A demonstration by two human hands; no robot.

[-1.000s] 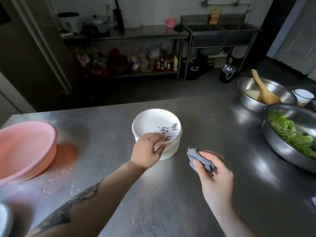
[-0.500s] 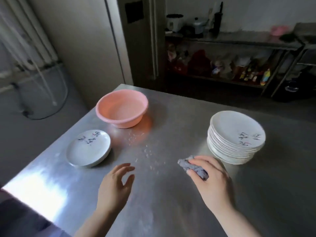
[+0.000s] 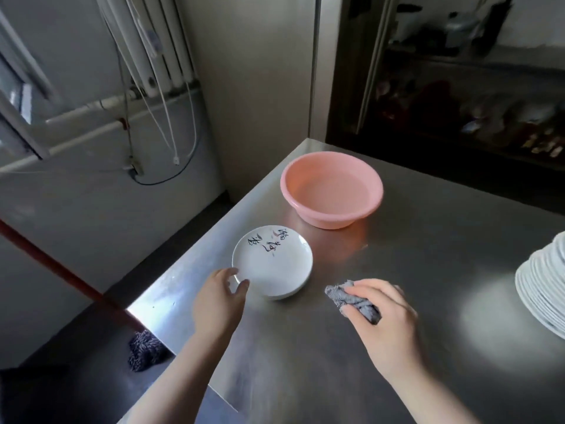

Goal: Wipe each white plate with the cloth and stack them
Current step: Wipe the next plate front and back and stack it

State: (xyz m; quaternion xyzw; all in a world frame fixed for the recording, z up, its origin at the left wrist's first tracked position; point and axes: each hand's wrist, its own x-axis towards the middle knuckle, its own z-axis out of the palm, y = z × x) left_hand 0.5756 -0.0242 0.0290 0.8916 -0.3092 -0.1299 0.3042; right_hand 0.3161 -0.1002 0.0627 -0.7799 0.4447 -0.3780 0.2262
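The left hand's [image 3: 218, 301] thumb and fingers are loosely spread, their tips at the near rim of a glossy white plate [image 3: 273, 262] with brush lettering, not clearly gripping it. The right hand [image 3: 383, 316] pinches a crumpled grey cloth [image 3: 351, 299], knuckles up, forearm reaching in low. Both rest over a brushed steel table [image 3: 428, 255]. A smooth pink basin [image 3: 331, 188] sits beyond; a plate stack [image 3: 544, 289] stands far right.
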